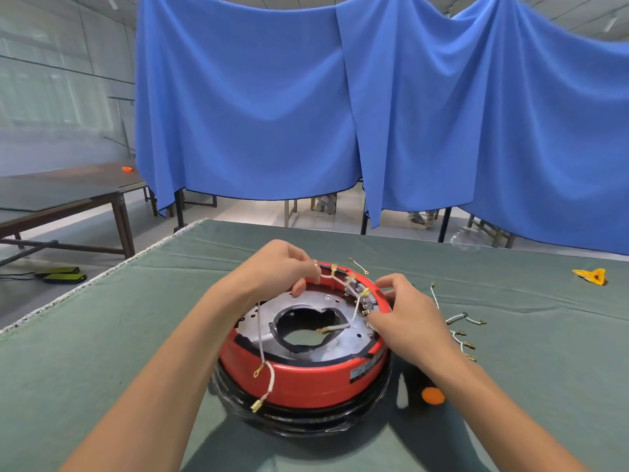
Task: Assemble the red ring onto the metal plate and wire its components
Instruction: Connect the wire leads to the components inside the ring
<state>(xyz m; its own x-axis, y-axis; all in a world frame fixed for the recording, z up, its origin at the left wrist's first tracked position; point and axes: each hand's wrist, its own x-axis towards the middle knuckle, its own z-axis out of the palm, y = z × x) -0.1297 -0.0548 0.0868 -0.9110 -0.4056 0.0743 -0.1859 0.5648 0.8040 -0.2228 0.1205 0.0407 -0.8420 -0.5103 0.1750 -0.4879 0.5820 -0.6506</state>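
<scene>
Loose wires [460, 330] and yellow scrap [590, 276] right of red ring [306, 379]

— Hidden? Far rim of red ring [306, 379] behind left hand [272, 267]; right edge behind right hand [408, 321]. Fingertip contact with white wire [262, 335]: cannot tell.
— Label [366, 367] on ring?
— Too small, blurred, unreadable.
— Cut off?
— Both forearms at bottom edge. Black object with orange dot [432, 395] partly under right forearm. Feet [326, 202] below blue curtain [272, 97], rest concealed.
</scene>
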